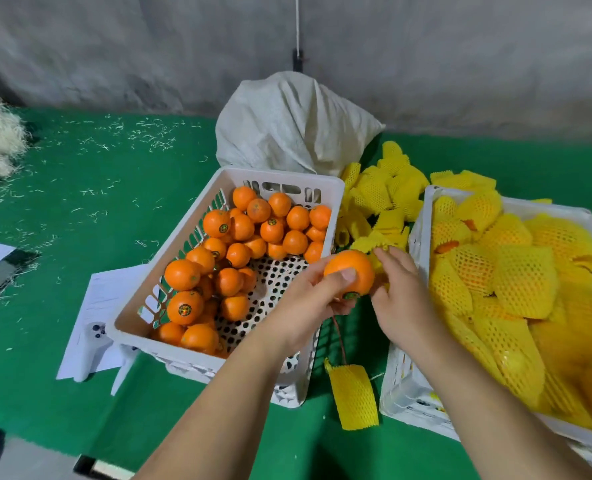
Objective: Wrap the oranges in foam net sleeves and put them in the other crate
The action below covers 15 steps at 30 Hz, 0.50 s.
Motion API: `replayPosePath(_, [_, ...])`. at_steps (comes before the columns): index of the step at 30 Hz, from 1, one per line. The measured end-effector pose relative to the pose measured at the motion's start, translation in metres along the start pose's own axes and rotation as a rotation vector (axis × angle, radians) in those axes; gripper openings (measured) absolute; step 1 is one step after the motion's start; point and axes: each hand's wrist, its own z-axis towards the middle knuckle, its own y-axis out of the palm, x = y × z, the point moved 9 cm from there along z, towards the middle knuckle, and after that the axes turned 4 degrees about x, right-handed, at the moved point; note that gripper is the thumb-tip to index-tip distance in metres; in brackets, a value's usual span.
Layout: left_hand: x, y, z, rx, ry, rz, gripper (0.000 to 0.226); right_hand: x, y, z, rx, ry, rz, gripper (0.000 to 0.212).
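Note:
My left hand (313, 299) grips a bare orange (351, 270) between the two crates, thumb on top. My right hand (398, 292) is beside it on the right, fingers pinching a yellow foam net sleeve (379, 261) that is mostly hidden behind the orange. The white crate on the left (170, 244) holds several bare oranges (232, 251). The white crate on the right (417, 237) is filled with oranges wrapped in yellow sleeves (516, 282).
A heap of loose yellow sleeves (384, 195) lies behind the gap between the crates, in front of a white sack (287, 126). One sleeve (353, 394) lies on the green table near me. Papers (93, 317) stick out from under the left crate.

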Motion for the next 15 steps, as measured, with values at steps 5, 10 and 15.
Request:
replayPosePath(5, [-0.019, 0.012, -0.009, -0.025, -0.017, 0.009, 0.073, 0.002, 0.003, -0.017, -0.026, -0.051, 0.069, 0.054])
replayPosePath(10, [-0.009, 0.003, -0.012, 0.089, 0.081, 0.094, 0.072, 0.007, -0.009, -0.013, 0.076, 0.005, 0.374, 0.025])
replayPosePath(15, [-0.003, 0.002, -0.021, 0.134, 0.216, 0.18, 0.071, 0.017, -0.008, -0.01, 0.122, 0.024, 0.538, 0.022])
